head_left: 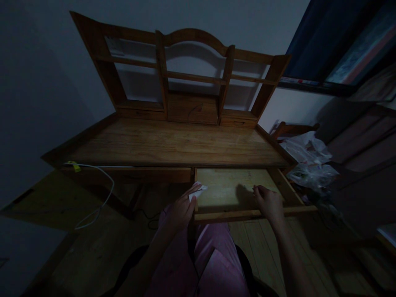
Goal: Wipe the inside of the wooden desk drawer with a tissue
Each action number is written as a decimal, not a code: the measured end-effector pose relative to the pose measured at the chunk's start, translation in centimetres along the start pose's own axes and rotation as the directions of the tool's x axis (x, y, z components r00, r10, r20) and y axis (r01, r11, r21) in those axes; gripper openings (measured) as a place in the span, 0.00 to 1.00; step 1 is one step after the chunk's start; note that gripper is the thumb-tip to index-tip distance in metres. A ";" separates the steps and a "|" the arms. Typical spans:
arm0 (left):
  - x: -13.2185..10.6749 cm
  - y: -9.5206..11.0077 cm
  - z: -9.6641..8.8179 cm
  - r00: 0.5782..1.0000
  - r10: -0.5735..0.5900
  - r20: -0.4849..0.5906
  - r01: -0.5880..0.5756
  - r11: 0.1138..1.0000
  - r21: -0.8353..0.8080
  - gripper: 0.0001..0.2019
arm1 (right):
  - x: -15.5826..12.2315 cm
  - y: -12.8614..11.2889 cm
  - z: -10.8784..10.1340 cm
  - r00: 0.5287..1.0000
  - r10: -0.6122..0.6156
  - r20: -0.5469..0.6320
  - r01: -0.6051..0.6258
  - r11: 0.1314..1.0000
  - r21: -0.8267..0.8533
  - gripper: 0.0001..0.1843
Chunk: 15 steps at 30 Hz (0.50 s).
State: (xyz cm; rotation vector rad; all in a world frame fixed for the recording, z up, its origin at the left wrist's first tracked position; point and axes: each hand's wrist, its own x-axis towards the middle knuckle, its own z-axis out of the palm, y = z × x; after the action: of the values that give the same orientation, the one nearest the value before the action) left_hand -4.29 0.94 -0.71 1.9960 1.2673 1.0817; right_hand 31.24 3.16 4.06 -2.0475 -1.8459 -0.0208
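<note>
A wooden desk (173, 142) with a shelved hutch stands before me in a dim room. Its right drawer (247, 214) is pulled out and shows a pale, bare bottom. My left hand (179, 210) is at the drawer's left side, its fingers closed on a white tissue or cloth (198, 190). My right hand (269, 202) reaches over the drawer's front rail, with its fingers curled down inside the drawer. What those fingers touch is too dark to make out.
A white cable (102, 194) with a yellow tag hangs off the desk's left front edge. Crumpled plastic bags (309, 161) lie on a wooden chair to the right. Dark furniture stands at the far right. My pink-clad legs are below, over a wood floor.
</note>
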 end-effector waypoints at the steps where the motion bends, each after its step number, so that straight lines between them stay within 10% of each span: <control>1: -0.3 -0.1 0.0 1.000 -0.006 0.000 0.006 1.000 -0.009 0.23 | 0.0 0.0 0.0 1.000 -0.001 0.002 0.001 1.000 0.004 0.21; 15: 4.0 -0.4 -0.1 0.993 -0.054 -0.105 0.039 0.990 -0.133 0.27 | 0.1 0.2 0.2 1.000 0.001 -0.001 -0.001 1.000 0.006 0.21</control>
State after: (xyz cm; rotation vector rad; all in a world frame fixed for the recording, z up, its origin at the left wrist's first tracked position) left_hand -3.64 4.71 0.39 1.8233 1.2573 1.2327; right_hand 31.42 3.30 3.84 -2.0439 -1.8425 -0.0154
